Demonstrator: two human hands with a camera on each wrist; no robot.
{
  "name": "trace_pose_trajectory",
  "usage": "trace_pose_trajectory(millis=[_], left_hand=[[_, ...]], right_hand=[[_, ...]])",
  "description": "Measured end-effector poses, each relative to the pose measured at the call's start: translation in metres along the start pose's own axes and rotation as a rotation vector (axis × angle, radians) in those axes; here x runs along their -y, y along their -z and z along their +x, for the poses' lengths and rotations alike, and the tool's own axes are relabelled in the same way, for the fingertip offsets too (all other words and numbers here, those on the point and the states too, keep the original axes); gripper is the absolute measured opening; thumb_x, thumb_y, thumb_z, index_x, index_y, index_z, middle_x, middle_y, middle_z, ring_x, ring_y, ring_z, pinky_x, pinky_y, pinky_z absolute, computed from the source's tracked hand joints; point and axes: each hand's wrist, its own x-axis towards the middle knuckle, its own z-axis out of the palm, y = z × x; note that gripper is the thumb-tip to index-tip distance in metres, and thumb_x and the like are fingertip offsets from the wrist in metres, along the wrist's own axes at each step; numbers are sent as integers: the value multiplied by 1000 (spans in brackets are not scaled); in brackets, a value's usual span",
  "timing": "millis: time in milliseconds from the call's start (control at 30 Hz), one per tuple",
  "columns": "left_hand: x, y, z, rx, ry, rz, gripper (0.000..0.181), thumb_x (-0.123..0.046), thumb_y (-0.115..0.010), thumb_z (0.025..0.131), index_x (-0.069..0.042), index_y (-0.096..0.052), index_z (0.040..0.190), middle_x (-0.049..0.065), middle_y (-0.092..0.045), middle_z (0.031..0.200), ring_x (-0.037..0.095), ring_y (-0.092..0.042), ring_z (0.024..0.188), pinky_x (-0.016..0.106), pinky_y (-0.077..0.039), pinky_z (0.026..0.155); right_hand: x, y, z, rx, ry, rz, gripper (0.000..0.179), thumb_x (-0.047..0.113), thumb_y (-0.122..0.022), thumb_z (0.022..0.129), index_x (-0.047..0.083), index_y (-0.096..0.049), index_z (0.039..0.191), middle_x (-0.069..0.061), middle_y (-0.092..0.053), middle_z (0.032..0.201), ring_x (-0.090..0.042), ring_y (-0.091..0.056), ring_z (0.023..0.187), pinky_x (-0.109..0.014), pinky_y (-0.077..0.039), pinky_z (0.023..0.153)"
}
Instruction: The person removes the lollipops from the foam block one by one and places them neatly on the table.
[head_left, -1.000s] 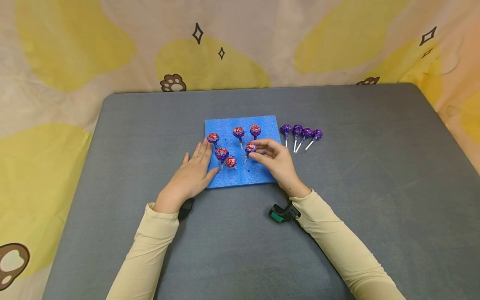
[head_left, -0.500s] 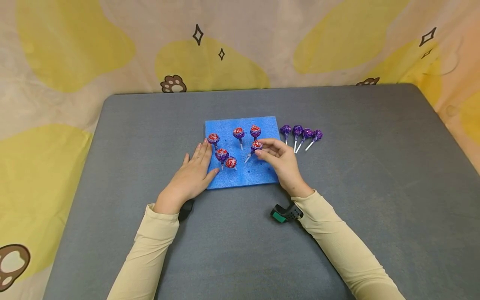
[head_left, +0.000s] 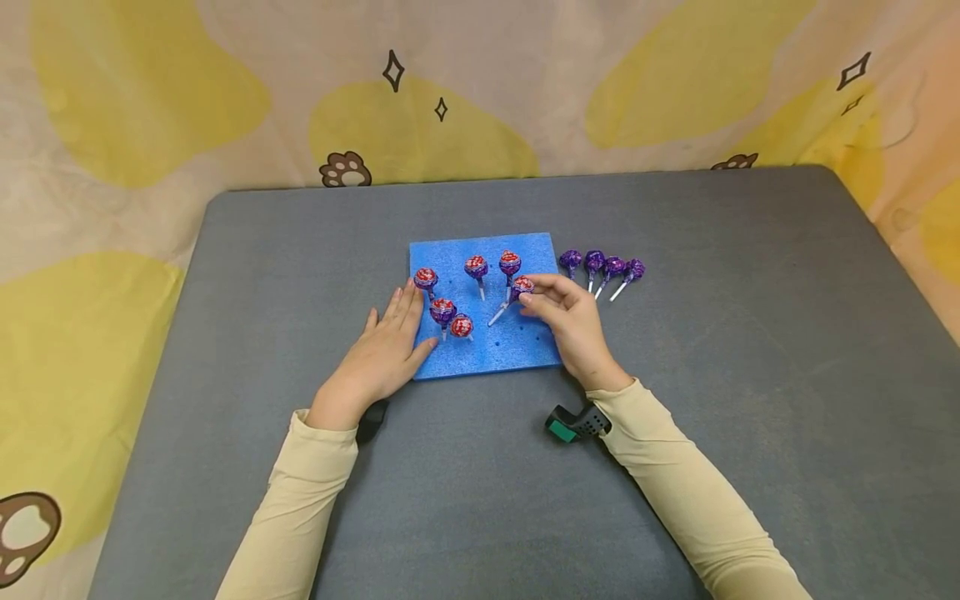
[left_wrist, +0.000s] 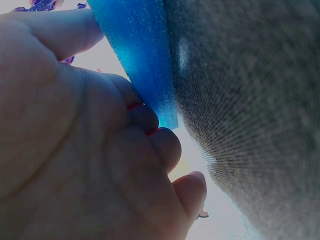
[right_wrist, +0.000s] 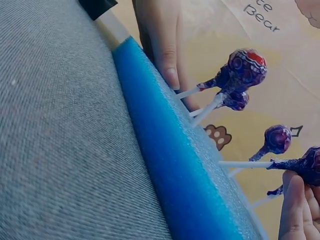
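Observation:
A blue foam board (head_left: 480, 354) lies on the table with several red-and-purple wrapped lollipops (head_left: 476, 267) stuck upright in it. My left hand (head_left: 382, 346) rests flat along the board's left edge, fingers extended; in the left wrist view its fingertips (left_wrist: 167, 150) lie at the side of the board (left_wrist: 145, 55). Over the board's right half, my right hand (head_left: 566, 325) pinches another lollipop (head_left: 522, 287) by its wrapped head between thumb and fingers. This lollipop leans, its white stick slanting down to the left. The right wrist view shows the stick's end (right_wrist: 225, 164) right at the foam surface.
Several purple lollipops (head_left: 595, 262) lie in a row on the grey table (head_left: 712, 350), just right of the board. Small dark holes dot the foam. A patterned cloth (head_left: 487, 83) hangs behind the table.
My right hand has moved a little to the right, and the lollipop in it has tipped from nearly upright to a clear slant. The left hand stays where it was.

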Motion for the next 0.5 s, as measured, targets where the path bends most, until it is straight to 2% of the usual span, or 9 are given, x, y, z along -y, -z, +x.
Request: trace_pose_trajectory(millis=[100, 233, 500], left_hand=[[0, 0, 0, 0, 1, -1, 71, -36, -39, 101, 1, -4, 150, 15, 6, 156, 29, 5, 143, 55, -2, 111], [0, -1, 0, -1, 0, 1, 71, -36, -39, 100, 1, -4, 150, 15, 5, 156, 29, 5, 143, 55, -2, 111], [0, 0, 0, -1, -1, -2, 71, -36, -40, 100, 1, -4, 150, 14, 5, 156, 29, 5, 143, 54, -1, 111]], right_hand=[[1, 1, 1, -15, -11, 41, 23, -14, -54, 86, 5, -64, 95, -1, -68, 87, -13, -64, 77, -27, -54, 74], [3, 2, 1, -24, -18, 85, 27, -15, -53, 86, 8, -65, 92, -2, -69, 85, -14, -65, 75, -27, -54, 73], [8, 8, 2, -33, -28, 34, 24, -13, -55, 86, 7, -66, 94, -2, -69, 86, -12, -65, 76, -27, -54, 73]])
